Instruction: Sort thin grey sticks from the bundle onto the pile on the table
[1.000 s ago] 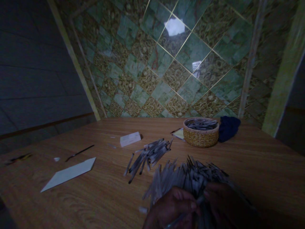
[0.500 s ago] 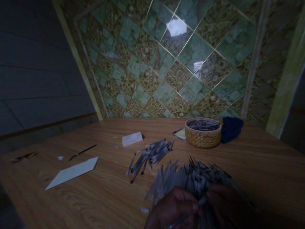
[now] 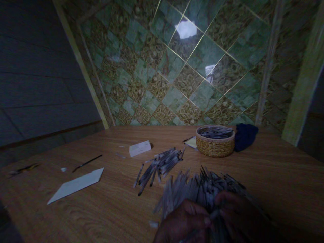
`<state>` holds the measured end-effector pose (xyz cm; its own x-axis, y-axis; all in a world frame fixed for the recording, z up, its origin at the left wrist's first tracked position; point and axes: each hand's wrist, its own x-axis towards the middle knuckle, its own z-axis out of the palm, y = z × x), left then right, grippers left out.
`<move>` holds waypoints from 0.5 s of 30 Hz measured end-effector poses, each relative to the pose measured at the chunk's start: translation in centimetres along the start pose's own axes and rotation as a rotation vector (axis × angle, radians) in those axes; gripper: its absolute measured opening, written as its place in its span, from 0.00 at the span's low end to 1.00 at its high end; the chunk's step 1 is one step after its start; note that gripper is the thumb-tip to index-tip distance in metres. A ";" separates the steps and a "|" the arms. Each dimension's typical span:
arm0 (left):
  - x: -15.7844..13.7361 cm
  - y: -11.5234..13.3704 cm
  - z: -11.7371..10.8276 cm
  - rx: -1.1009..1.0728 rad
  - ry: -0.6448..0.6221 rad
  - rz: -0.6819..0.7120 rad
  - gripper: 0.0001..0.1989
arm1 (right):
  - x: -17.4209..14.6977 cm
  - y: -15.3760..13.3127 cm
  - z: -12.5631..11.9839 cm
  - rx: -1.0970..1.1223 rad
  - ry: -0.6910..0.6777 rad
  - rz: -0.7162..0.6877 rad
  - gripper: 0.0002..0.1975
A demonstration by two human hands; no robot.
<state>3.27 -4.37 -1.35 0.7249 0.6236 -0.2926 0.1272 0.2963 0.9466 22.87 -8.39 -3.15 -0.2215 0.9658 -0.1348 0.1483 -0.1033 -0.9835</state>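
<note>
1. Right hand [image 3: 238, 211] has edged toward the left hand [image 3: 184, 219], half-curled; its hold is too dark for me to tell.
2. From my end, I see the left hand pinching a slender stick [image 3: 215, 214], in front of the basket [image 3: 215, 148].

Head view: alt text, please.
Left hand and right hand meet at a blurred pale piece above a heap of slim grey sticks on a brown wood-grain table. Beyond: a smaller stick pile and round tan woven basket of sticks.
</note>
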 end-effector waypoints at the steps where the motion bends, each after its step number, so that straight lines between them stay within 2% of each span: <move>1: 0.0 0.1 0.0 -0.005 0.002 0.003 0.17 | 0.0 -0.1 0.0 0.000 -0.010 0.001 0.18; 7: -0.1 0.5 0.2 0.001 -0.020 -0.040 0.18 | 0.1 0.5 0.3 -0.044 0.060 -0.002 0.18; 15: 0.0 0.2 -0.1 0.026 -0.007 -0.015 0.18 | 0.1 0.4 -0.1 0.115 -0.079 -0.029 0.13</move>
<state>3.24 -4.30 -1.21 0.7277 0.6138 -0.3061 0.1555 0.2871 0.9452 23.05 -8.28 -3.56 -0.2997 0.9475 -0.1111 0.0304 -0.1069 -0.9938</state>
